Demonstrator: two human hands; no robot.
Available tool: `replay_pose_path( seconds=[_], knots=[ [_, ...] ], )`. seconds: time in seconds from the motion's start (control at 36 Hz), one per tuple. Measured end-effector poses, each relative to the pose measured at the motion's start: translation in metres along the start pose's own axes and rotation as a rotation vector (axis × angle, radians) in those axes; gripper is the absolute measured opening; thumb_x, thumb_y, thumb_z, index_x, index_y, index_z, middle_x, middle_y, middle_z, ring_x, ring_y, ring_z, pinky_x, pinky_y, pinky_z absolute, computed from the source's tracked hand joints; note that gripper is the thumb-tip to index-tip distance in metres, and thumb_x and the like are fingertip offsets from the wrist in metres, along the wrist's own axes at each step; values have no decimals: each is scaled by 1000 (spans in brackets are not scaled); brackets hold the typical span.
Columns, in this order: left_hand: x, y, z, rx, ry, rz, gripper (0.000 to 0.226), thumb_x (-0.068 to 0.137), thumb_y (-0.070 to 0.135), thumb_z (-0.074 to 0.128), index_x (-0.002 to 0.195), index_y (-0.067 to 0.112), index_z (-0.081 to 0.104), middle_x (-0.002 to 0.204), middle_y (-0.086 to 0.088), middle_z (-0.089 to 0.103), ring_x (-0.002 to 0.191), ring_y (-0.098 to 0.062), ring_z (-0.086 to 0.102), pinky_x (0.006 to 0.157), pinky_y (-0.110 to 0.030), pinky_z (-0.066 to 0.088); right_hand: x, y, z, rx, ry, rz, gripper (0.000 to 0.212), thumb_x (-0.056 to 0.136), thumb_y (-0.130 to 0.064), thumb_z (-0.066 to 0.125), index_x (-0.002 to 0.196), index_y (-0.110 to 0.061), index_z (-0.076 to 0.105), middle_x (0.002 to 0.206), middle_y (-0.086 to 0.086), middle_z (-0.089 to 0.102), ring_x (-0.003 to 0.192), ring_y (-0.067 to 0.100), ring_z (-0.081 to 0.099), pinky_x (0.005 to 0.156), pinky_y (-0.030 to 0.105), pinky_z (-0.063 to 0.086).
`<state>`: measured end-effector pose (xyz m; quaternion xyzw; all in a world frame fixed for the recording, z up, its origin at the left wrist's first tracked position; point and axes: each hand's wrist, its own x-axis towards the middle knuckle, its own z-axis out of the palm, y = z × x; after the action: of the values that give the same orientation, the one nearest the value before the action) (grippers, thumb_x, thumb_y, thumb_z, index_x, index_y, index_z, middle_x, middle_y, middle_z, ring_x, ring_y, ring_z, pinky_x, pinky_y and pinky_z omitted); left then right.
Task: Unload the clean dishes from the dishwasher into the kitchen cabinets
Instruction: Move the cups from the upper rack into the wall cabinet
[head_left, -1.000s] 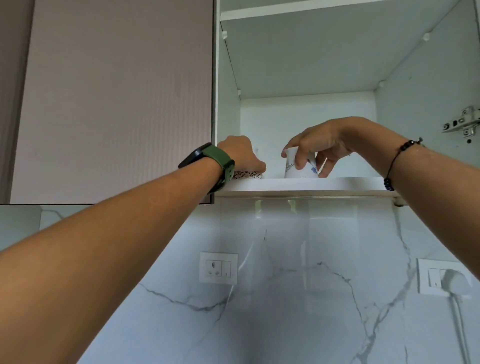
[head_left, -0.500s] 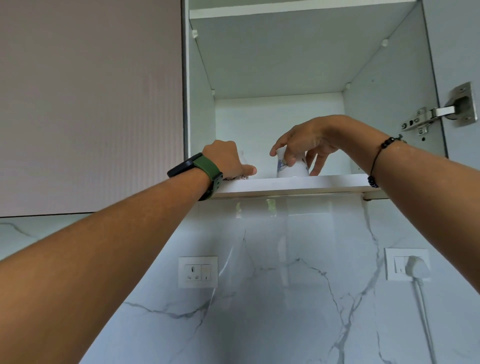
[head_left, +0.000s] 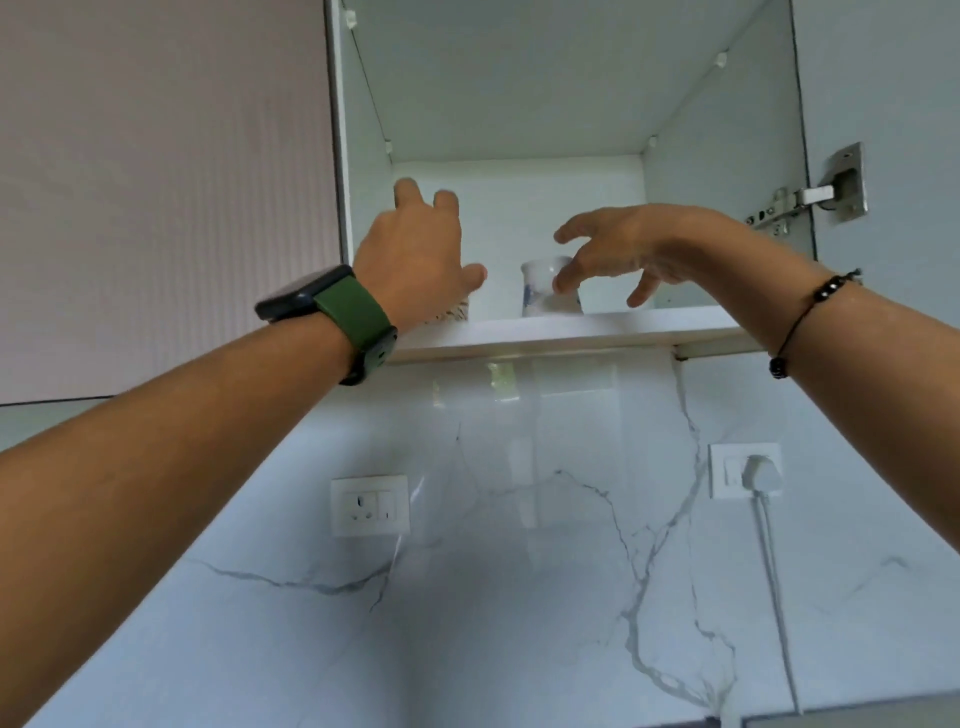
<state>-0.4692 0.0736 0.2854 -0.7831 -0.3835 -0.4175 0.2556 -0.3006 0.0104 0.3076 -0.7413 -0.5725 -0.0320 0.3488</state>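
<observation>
A white cup with blue marks (head_left: 543, 293) stands on the bottom shelf (head_left: 597, 332) of the open wall cabinet. My right hand (head_left: 618, 252) hovers just above and in front of it, fingers spread, holding nothing. A patterned cup (head_left: 454, 313) sits at the shelf's left end, mostly hidden behind my left hand (head_left: 415, 260). That hand is lifted off it with its fingers apart and nothing in it. A watch with a green strap is on my left wrist, a black bead bracelet on my right.
A closed ribbed cabinet door (head_left: 166, 197) is on the left. The open door's hinge (head_left: 810, 197) sticks out on the right. Below are a marble backsplash, a wall socket (head_left: 370, 505) and a plugged-in white charger (head_left: 756, 470) with a hanging cable.
Both hands have let go of their cups and lifted, fingers spreading. The two cups now stand alone on the shelf.
</observation>
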Motion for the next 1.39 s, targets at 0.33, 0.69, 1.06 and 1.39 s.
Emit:
replay_pose_path(
  seconds=[0.33,0.69,1.06,1.39],
  knots=[
    [-70,89,15,-225,-232,159,58,83,37,62,128,6,44,129,-19,36,106,-42,50,86,-41,43,-121,62,13,-289,17,149,51,86,-28,61,133,-15,46,129,5,48,71,18,49,55,25,47],
    [-270,237,-11,-431,-583,241,63,82,46,62,133,15,42,134,-15,37,114,-39,48,91,-41,40,-364,230,-6,-340,-227,453,41,83,-24,61,120,-9,57,124,10,56,100,28,58,86,41,54],
    [-468,464,-67,-586,-972,325,54,83,40,62,127,12,46,125,-12,40,105,-29,50,85,-31,39,-623,409,-68,-270,-445,727,40,85,-22,65,120,-4,58,123,16,58,108,32,58,83,44,55],
    [-542,586,-2,-670,-1231,258,38,85,32,62,116,13,51,109,-8,46,92,-21,48,76,-27,36,-692,531,-86,-195,-505,797,37,85,-19,63,119,-5,60,120,11,62,106,22,59,88,27,45]
  ],
)
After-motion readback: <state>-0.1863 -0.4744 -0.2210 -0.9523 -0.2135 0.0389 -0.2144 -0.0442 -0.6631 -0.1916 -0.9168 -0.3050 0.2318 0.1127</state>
